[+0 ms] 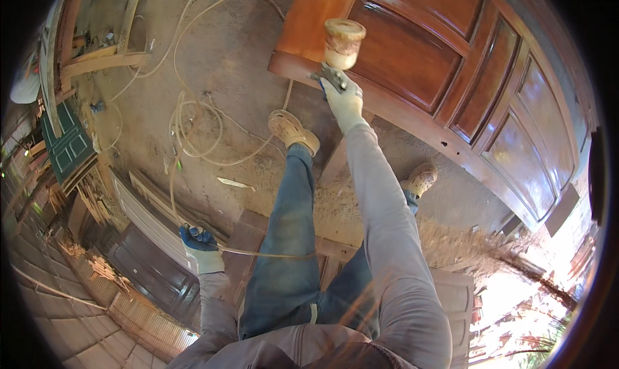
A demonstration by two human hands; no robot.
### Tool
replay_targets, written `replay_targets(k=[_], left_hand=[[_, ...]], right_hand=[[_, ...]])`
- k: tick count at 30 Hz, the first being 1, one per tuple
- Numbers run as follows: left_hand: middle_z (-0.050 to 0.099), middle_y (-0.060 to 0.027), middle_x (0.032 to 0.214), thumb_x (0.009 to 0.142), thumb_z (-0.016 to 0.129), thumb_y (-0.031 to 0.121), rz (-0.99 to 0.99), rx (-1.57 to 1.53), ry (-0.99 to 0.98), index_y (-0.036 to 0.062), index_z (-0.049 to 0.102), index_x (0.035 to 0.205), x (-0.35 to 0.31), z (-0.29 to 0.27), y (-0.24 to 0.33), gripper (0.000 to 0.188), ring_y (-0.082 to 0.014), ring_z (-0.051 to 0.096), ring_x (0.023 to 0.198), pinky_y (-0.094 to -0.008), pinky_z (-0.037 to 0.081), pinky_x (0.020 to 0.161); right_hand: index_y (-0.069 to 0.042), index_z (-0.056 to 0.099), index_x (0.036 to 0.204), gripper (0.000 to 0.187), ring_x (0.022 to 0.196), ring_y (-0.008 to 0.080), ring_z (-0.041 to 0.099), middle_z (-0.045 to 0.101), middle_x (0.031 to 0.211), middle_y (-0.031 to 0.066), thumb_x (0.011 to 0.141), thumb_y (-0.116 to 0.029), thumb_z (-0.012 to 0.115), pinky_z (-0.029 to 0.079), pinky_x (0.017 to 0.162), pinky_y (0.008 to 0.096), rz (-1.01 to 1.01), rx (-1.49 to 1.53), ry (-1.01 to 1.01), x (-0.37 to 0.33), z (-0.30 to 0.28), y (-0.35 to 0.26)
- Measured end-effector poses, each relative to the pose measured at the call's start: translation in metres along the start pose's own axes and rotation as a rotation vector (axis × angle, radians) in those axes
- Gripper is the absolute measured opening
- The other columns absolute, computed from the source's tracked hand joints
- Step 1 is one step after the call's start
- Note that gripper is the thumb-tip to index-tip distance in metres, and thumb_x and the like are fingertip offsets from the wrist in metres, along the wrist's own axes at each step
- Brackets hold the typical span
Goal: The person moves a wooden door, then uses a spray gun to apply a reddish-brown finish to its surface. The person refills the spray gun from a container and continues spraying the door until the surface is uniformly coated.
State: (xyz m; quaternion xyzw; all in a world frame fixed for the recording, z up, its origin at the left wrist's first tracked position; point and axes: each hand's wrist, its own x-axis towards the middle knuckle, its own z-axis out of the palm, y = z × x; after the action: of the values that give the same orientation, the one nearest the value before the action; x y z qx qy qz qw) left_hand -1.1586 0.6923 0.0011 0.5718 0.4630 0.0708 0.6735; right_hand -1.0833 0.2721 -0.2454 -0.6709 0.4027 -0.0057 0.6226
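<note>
My right hand (346,103), in a pale glove, reaches forward and is closed round a spray gun (333,77). A stained, whitish paint cup (342,53) stands on top of the gun. Beyond it lies a glossy reddish-brown panelled door (405,54); the gun is above the door's near left edge. My fingers partly hide the gun's handle and trigger. At the lower left, my left hand (204,249), in a blue and white glove, is closed on a thin pale hose (261,253). From that hand the hose runs across in front of my thighs.
Loops of hose (182,120) lie on the dusty floor (238,59) left of my clog (291,129). Wooden frames (106,62) and a dark green panel (66,140) stand at the left. Grey and brown door panels (155,266) lie at the lower left.
</note>
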Motion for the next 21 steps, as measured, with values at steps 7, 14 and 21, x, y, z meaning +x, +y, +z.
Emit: replay_targets(k=[7, 14, 21], left_hand=[[0.053, 0.0045, 0.061, 0.096, 0.059, 0.028, -0.107, 0.038, -0.103, 0.0158, 0.058, 0.089, -0.036, 0.045, -0.042, 0.014, -0.0065, 0.045, 0.048, -0.0209, 0.032, 0.039], [0.053, 0.0045, 0.061, 0.096, 0.058, 0.030, -0.197, 0.095, -0.212, 0.0153, 0.059, 0.090, -0.086, 0.082, -0.090, 0.016, -0.0069, 0.043, 0.047, -0.0208, 0.032, 0.039], [0.051, 0.0066, 0.059, 0.097, 0.057, 0.032, -0.160, 0.231, -0.209, 0.0167, 0.056, 0.087, -0.111, 0.100, -0.103, 0.018, -0.0060, 0.039, 0.044, -0.0205, 0.030, 0.039]], right_hand=[[-0.004, 0.063, 0.123, 0.041, 0.104, 0.0135, 0.066, 0.071, 0.112, 0.0098, 0.085, -0.017, 0.071, 0.049, 0.089, 0.0274, 0.086, -0.099, 0.195, -0.104, -0.195, 0.057], [-0.006, 0.064, 0.122, 0.037, 0.098, 0.0168, 0.068, 0.071, 0.107, 0.0095, 0.087, -0.019, 0.069, 0.050, 0.085, 0.0295, 0.259, -0.283, 0.512, -0.189, -0.422, 0.131], [-0.013, 0.064, 0.124, 0.043, 0.098, 0.0273, 0.068, 0.070, 0.106, 0.0158, 0.084, -0.025, 0.071, 0.050, 0.085, 0.0351, 0.393, -0.863, 0.786, -0.209, -0.487, 0.156]])
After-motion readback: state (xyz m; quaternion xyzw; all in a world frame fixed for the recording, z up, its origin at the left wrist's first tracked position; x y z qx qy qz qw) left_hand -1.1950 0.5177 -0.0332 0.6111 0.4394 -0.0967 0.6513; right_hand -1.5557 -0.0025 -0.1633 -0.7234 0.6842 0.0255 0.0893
